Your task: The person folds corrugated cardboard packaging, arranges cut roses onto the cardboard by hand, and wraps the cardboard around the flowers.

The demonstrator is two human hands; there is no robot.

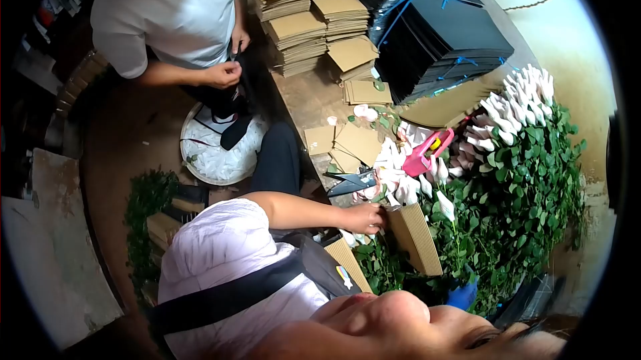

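My left hand (364,218) is bare, its fingers curled in at the upper left edge of a corrugated cardboard piece (415,240). What lies between the fingers is hidden. Lower down, among green leaves, a blue glove shows on my right hand (461,296); its fingers are mostly covered. White-wrapped flower heads (404,190) crowd just above the cardboard, and one wrapped flower (445,206) stands out to its right. Another corrugated piece (347,263) is near my chest. Black-handled scissors (350,183) lie on the table above my left hand.
A pink tool (427,153) rests among the flowers. Leafy wrapped stems (514,180) are heaped on the right. Cardboard stacks (297,36) and black sheets (454,33) fill the table's back. Across stands a co-worker (180,20), near a round tub (207,166) of white pieces.
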